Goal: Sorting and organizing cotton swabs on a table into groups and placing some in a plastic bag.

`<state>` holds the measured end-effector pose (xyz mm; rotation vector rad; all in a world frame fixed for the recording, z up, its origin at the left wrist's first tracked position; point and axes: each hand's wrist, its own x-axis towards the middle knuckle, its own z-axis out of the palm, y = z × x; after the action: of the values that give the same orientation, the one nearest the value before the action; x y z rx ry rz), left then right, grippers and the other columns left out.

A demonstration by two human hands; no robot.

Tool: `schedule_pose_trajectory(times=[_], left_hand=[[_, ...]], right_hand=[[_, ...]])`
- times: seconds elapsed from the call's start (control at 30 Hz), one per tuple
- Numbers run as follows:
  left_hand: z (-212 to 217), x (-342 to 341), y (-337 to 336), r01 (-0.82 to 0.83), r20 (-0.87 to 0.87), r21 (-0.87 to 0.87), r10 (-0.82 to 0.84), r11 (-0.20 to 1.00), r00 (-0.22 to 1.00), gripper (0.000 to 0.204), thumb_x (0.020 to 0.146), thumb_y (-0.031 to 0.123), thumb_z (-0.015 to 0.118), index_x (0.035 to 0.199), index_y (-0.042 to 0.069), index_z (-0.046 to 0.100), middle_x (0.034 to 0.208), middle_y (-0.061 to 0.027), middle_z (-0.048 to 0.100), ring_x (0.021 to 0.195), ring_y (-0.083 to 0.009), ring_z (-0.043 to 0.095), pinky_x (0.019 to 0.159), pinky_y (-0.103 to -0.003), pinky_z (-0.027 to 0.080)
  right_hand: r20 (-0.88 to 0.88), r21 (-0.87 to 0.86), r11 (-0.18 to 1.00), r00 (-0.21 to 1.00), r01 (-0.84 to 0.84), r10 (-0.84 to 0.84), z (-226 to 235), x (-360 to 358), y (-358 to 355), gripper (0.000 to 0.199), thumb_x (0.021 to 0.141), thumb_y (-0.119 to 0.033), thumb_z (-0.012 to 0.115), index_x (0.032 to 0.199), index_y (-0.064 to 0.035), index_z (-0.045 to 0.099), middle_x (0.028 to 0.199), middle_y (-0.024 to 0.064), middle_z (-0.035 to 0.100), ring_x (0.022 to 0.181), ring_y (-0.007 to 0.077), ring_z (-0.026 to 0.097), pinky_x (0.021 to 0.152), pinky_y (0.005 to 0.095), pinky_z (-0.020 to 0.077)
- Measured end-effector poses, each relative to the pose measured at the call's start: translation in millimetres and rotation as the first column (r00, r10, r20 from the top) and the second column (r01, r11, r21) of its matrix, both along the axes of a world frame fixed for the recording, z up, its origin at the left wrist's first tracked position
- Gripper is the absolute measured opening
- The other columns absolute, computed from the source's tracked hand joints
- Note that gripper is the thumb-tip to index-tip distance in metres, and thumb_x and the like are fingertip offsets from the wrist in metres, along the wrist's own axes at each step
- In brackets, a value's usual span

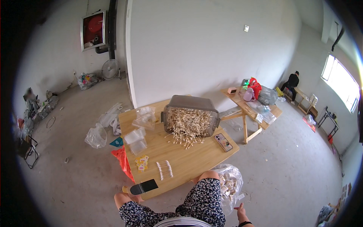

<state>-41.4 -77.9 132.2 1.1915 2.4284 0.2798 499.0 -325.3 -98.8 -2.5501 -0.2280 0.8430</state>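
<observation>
My right hand (241,212) is low beside my right knee, its fingers stretched out and apart with nothing visible in them. It is nearest a clear plastic bag (239,174) of small packets hanging by the table's edge. My left hand is out of view. On the wooden table (196,162) before me, a neat row of cotton swabs (164,170) lies near the front. A grey plastic bin (189,101) tipped on its side spills loose cotton swabs (189,123) onto the tabletop. Yellow-and-white packets (142,163) lie left of the row.
Clear plastic bags (136,140) lie on the table's left side, a phone (223,142) on its right. A black flat piece (143,187) is at the front corner. Beyond stands a second wooden table (278,111). A person (292,84) sits far right. A fan (110,69) stands back left.
</observation>
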Motion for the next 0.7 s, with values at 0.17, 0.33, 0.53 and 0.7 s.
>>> schedule_pose_trajectory(times=[0.17, 0.33, 0.53, 0.7], left_hand=[[-42.0, -21.7, 9.8, 0.148, -0.171, -0.081, -0.16, 0.986, 0.972, 0.029, 0.093, 0.023, 0.064, 0.106, 0.0, 0.073, 0.113, -0.0201, 0.07, 0.109, -0.0317, 0.066, 0.091, -0.036, 0.054], [-34.0, -14.2, 12.0, 0.136, -0.112, -0.035, -0.139, 0.99, 0.984, 0.024, 0.094, 0.016, 0.061, 0.106, -0.001, 0.073, 0.113, -0.0206, 0.069, 0.109, -0.0341, 0.066, 0.089, -0.038, 0.054], [-33.5, -11.9, 9.8, 0.0, -0.086, 0.02, 0.001, 1.0, 0.996, 0.024, 0.091, 0.018, 0.065, 0.103, -0.001, 0.072, 0.112, -0.0207, 0.069, 0.107, -0.0341, 0.067, 0.084, -0.039, 0.055], [-32.7, -19.1, 4.2, 0.173, -0.174, -0.091, -0.187, 0.981, 0.967, 0.031, 0.088, 0.029, 0.069, 0.103, 0.002, 0.073, 0.112, -0.0197, 0.069, 0.107, -0.0299, 0.067, 0.086, -0.037, 0.055]], right_hand=[[0.0, 0.036, 0.999, 1.0, 0.01, -0.01, -9.3, 5.3, -2.4, 0.092, 0.097, -0.073, 0.011, 0.093, -0.0162, 0.082, 0.122, 0.0238, 0.066, 0.118, 0.0382, 0.058, 0.109, 0.0411, 0.04], [-0.01, 0.04, 0.997, 0.997, 0.071, -0.071, -13.4, 7.2, -6.5, 0.093, 0.096, -0.074, 0.007, 0.092, -0.0202, 0.083, 0.118, 0.0257, 0.067, 0.117, 0.0397, 0.058, 0.111, 0.0404, 0.0385], [-0.035, 0.068, 0.991, 0.993, 0.113, -0.111, 1.7, -6.7, -1.9, 0.091, 0.099, -0.071, 0.015, 0.092, -0.0094, 0.082, 0.124, 0.0217, 0.067, 0.118, 0.0368, 0.058, 0.109, 0.0422, 0.0408], [-0.027, 0.093, 0.993, 0.997, 0.073, -0.071, 7.0, -13.8, 2.3, 0.092, 0.099, -0.071, 0.015, 0.091, -0.0095, 0.082, 0.123, 0.0213, 0.067, 0.116, 0.037, 0.059, 0.108, 0.0423, 0.0412]])
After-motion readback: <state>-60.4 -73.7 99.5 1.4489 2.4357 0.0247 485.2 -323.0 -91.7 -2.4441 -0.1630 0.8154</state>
